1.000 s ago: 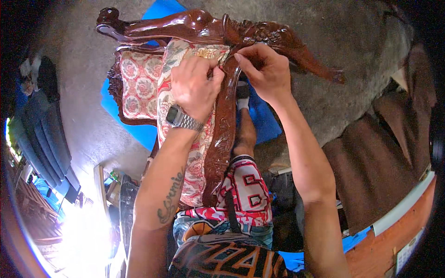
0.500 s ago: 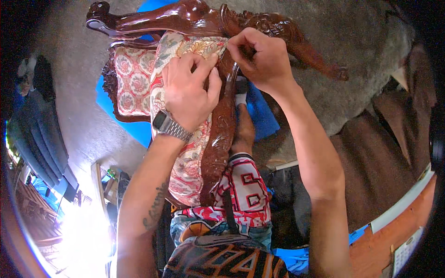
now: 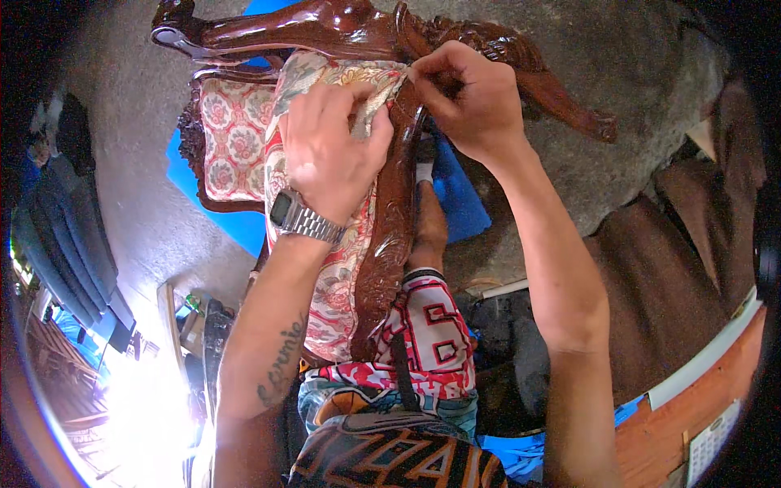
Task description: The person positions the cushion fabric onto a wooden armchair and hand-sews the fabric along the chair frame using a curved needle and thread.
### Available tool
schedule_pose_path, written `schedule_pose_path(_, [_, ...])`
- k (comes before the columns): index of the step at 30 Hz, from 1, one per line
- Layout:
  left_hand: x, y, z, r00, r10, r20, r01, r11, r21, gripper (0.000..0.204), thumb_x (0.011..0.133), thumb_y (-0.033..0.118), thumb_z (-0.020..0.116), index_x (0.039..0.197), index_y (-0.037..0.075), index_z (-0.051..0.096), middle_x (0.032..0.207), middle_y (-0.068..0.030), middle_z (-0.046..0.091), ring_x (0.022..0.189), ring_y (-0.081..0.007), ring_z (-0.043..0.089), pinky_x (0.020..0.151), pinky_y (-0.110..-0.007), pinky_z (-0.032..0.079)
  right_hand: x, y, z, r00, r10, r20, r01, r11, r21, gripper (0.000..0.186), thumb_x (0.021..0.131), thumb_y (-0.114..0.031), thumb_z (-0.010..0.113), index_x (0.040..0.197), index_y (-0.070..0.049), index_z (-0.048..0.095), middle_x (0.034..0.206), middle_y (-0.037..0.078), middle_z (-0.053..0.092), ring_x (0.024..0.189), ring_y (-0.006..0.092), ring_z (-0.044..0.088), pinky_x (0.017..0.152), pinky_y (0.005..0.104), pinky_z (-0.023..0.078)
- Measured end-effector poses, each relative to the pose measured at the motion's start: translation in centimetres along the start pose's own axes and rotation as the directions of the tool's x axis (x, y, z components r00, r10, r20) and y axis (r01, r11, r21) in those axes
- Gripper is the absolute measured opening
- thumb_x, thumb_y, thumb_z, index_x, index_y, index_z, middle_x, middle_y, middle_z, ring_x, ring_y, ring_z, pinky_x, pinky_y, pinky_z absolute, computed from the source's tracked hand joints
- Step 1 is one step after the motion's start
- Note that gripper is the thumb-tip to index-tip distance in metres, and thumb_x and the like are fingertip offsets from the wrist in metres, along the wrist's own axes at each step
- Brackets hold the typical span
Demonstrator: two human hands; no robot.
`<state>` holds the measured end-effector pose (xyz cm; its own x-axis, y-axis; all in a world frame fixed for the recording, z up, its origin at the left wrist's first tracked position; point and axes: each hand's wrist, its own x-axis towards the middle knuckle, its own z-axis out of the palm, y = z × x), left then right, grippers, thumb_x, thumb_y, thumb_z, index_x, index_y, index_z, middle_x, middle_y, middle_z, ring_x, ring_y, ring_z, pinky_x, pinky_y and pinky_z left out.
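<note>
A carved, glossy dark-brown wooden chair frame (image 3: 389, 236) lies tipped in front of me, its seat covered in cream and red floral upholstery fabric (image 3: 332, 305). My left hand (image 3: 333, 146) rests on that cover with its fingers bent, and a fold of the fabric bulges between thumb and forefinger. At the far right corner of the seat, my right hand (image 3: 468, 98) pinches the fabric's edge beside the wood. Whether anything small is also between those fingertips is hidden. One curved chair leg (image 3: 309, 31) stretches across just beyond both hands.
A floral padded backrest (image 3: 234, 138) extends to the left over a blue sheet (image 3: 189, 175) on the concrete floor (image 3: 138, 146). Brown cloth (image 3: 651, 268) is heaped on the right. Dark cloth (image 3: 69, 236) hangs at the far left, near strong glare. My legs are under the chair.
Both hands have shifted slightly to the right, the right one still pinched at the corner. The fabric between my left thumb and forefinger is bunched higher. The chair has moved very slightly.
</note>
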<state>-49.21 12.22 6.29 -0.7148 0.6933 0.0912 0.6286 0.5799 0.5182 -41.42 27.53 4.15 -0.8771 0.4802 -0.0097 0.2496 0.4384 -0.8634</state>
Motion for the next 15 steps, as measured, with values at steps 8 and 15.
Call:
schedule_pose_path(8, [0.27,0.26,-0.22,0.998,0.053,-0.017,-0.053,0.998,0.034,0.014,0.073,0.014,0.070,0.086,0.009,0.067,0.080,-0.0064,0.060,0.077,-0.0257,0.057,0.070,-0.039,0.045,-0.20,0.05,0.01,0.997,0.072,0.009,-0.073,0.992,0.103,0.011,0.080,-0.009,0.069,0.086,-0.002,0.064,0.077,0.010,0.069,0.070,0.0142,0.067,0.065,0.0256,0.051])
schedule_pose_path(15, [0.63,0.47,0.14,0.997,0.073,-0.015,-0.073,0.997,0.039,0.008,0.072,0.008,0.069,0.078,0.007,0.064,0.076,-0.0074,0.059,0.075,-0.0269,0.058,0.069,-0.038,0.044,-0.46,0.04,0.37,0.996,0.079,-0.030,-0.074,0.987,0.140,0.012,0.080,-0.016,0.066,0.085,-0.005,0.064,0.076,0.014,0.067,0.071,0.0297,0.068,0.063,0.0354,0.054])
